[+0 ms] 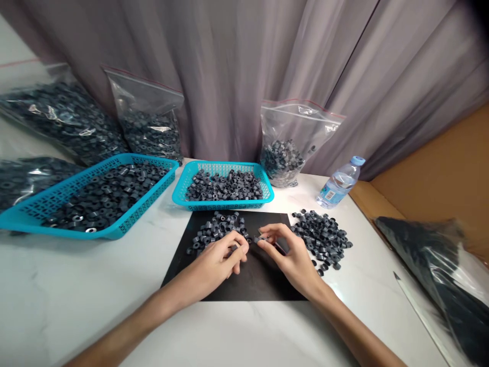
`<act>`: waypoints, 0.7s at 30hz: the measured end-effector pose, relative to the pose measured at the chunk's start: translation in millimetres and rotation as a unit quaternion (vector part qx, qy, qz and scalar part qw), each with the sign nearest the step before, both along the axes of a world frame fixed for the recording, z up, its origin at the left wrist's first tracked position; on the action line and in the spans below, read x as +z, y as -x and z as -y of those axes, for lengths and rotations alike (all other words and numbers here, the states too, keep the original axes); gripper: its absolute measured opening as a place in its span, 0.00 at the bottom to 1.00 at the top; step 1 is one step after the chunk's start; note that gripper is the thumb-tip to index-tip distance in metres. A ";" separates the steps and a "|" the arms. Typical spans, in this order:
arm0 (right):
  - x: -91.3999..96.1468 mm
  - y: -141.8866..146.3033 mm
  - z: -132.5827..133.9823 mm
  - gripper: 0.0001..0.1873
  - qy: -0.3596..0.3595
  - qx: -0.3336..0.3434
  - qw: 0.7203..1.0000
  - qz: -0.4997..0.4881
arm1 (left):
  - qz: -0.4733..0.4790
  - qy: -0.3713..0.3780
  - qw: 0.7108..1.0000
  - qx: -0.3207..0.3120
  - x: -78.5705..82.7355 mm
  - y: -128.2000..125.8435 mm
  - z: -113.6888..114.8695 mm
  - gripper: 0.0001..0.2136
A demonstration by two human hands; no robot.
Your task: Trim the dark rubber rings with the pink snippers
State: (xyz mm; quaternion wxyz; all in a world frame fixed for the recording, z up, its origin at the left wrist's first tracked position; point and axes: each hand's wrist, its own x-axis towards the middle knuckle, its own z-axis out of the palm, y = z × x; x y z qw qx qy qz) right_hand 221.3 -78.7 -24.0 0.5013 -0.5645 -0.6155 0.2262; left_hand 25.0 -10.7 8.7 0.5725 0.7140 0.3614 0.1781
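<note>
Black sheeting makes a flat mat (260, 291) on the near middle of the white, faintly veined desk (95, 295), and both hands are above it. The right hand (288, 250) pinches a small grey piece (262, 238) between thumb and fingertips, just right of the mat's middle. The left hand (225, 255) is close beside it on the left, its fingers curled in narrowly with a dark piece (234, 248) showing between them and the thumb.

A loose pile of small hollow pieces (208, 234) covers the far left part of the mat, partly behind the left hand. A second pile (324, 237) is spread on the desk along the mat's right edge, near the right hand.

Just beyond the mat sits a blue basket (223, 206) holding many similar pieces; a longer blue basket (118, 230), also well filled, stands to its left. Clear bags of dark pieces stand at the far left, and another clear bag (284, 158) is behind the middle basket, on its right. Farther right stands a water bottle (338, 186) with a blue cap. A grey curtain (229, 76) hangs along the far side.
</note>
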 end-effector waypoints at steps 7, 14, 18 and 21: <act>13.3 11.2 13.5 0.10 -0.004 0.028 0.999 -0.031 | 0.079 0.053 0.995 -0.025 4.1 -5.1 3.7 0.14; 12.4 9.4 12.0 0.08 -0.010 -0.024 0.998 -0.052 | 0.101 0.082 0.991 -0.009 12.1 -2.7 -0.3 0.13; 11.8 5.8 9.9 0.10 0.003 -0.043 0.996 -0.073 | 0.093 0.110 0.990 0.009 15.1 -3.3 1.1 0.16; 11.9 4.5 10.1 0.13 0.028 -0.048 0.994 -0.099 | 0.103 0.140 0.984 0.027 15.0 -4.8 3.7 0.19</act>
